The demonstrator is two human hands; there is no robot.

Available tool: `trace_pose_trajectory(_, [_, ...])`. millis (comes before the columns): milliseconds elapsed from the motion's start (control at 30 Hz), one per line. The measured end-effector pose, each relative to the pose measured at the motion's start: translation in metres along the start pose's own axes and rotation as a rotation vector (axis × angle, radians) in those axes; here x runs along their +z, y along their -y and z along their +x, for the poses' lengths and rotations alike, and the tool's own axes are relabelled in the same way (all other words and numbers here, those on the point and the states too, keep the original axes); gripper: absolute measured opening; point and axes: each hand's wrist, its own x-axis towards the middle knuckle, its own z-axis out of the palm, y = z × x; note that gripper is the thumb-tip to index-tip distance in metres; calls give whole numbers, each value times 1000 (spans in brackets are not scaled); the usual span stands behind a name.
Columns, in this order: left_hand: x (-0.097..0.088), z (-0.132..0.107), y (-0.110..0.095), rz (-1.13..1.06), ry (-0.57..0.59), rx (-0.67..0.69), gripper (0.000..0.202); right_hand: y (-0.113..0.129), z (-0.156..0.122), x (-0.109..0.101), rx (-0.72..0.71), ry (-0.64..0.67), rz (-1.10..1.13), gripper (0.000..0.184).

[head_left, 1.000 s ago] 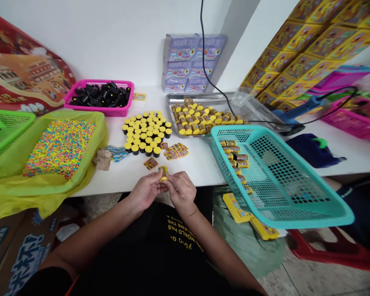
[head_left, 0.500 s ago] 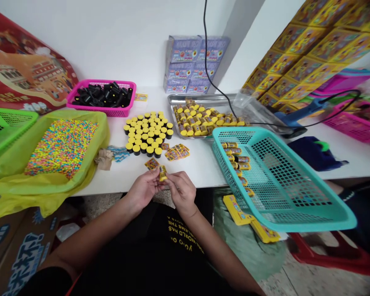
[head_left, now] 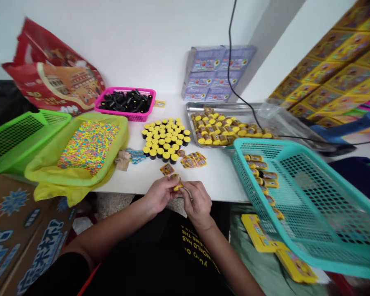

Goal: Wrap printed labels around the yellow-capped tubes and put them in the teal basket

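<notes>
Just over the table's front edge, my left hand (head_left: 160, 194) grips a small yellow-capped canister (head_left: 177, 184) with a printed label around it. The fingers of my right hand (head_left: 197, 201) pinch the same canister from the other side, partly covering it. Beyond my hands lie a single printed label (head_left: 167, 169) and a fanned pile of labels (head_left: 194, 160). Behind these stands a cluster of black canisters with yellow tops (head_left: 162, 137), upright and close together. A crumpled brown paper (head_left: 122, 160) and a blue-and-white striped wrapper (head_left: 137, 156) lie left of them.
On the left are a yellow-lined basket of colourful candies (head_left: 123, 125) and a green basket (head_left: 54, 117). A pink basket (head_left: 152, 107) holds black canisters. A metal tray (head_left: 189, 107) carries labelled ones. The turquoise basket (head_left: 239, 168) overhangs the right front edge. A black cable (head_left: 230, 53) hangs down.
The whole view has shifted left, so things appear further right and slightly lower. Both hands keep hold of the canister, which looks a little more tilted.
</notes>
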Motion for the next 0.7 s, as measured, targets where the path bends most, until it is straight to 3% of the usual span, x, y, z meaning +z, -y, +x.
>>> trace_pose_trajectory(167, [-3,-3,-4,32,26,59,29,-2,4,0,17,18,17,31])
trace_pose_trajectory(400, [-5,-2,-6,37,22,5,18,3,4,0,100,18,67,27])
trace_pose_trajectory(567, [-3,-2,-5,58,3,-58,20,2,-1,2,131,-35,81,20])
trace_pose_trajectory(700, [-3,-1,-4,75,-8,-41,23,2,1,-1,139,19,57,24])
